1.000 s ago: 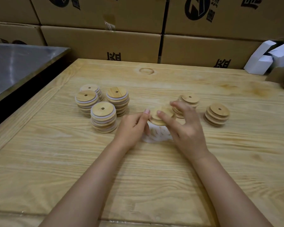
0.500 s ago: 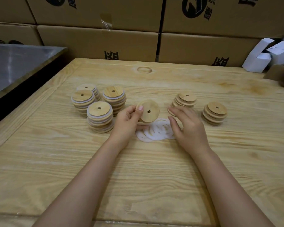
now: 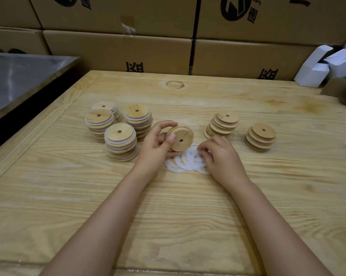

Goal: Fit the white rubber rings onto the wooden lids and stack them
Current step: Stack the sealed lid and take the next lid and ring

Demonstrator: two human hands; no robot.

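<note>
A: Table (image 3: 168,216) nearest us, both arms reaching out across it. What's the left hand (image 3: 158,144) got?

B: The lid (image 3: 181,139), held up on edge off the table with its holed face turned our way. The thumb presses that face and the fingers curl over the top rim, so the hand is closed right round it.

A: And the right hand (image 3: 220,156)?

B: Just right of that grip, and lower. Its fingers are curled down, with the fingertips (image 3: 203,152) touching the top of the rings (image 3: 185,163). Whether one is actually pinched, I can't tell.

A: The rings themselves?

B: A loose, overlapping pile, flat on the table, directly under the held lid and between the two hands.

A: Further out?

B: Left of the grip there are four ringed stacks (image 3: 121,142), white bands showing between the lids. The closest sits just beside the left knuckles. Right of the grip, beyond the right hand, are two bare stacks (image 3: 223,124). The nearer one's lids are slipped askew, and the other is well apart to the right.

A: And behind it all?

B: Cartons (image 3: 118,50) walled along the far edge, white boxes (image 3: 317,70) far right, a metal top (image 3: 18,76) far left.
</note>
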